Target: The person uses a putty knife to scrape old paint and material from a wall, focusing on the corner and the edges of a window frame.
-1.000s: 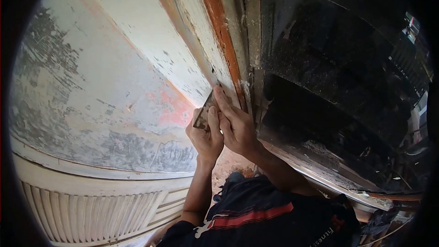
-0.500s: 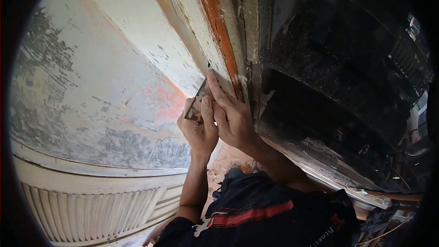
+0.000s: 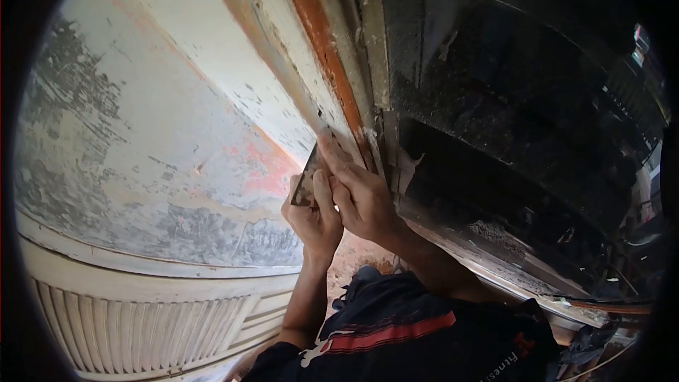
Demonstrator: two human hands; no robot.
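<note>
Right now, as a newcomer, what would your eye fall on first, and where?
First come the left hand and right hand, together mid-picture on a stained flat piece at the worn frame. Next come the orange-brown strip above them and the pink patch on the scuffed grey wall to the left.

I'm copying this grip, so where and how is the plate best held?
Probably pinched at the lower edge, from below: the plate is thin and slanted, its upper end at the frame. The left hand grips low; the right hand lays a finger up along it.
</note>
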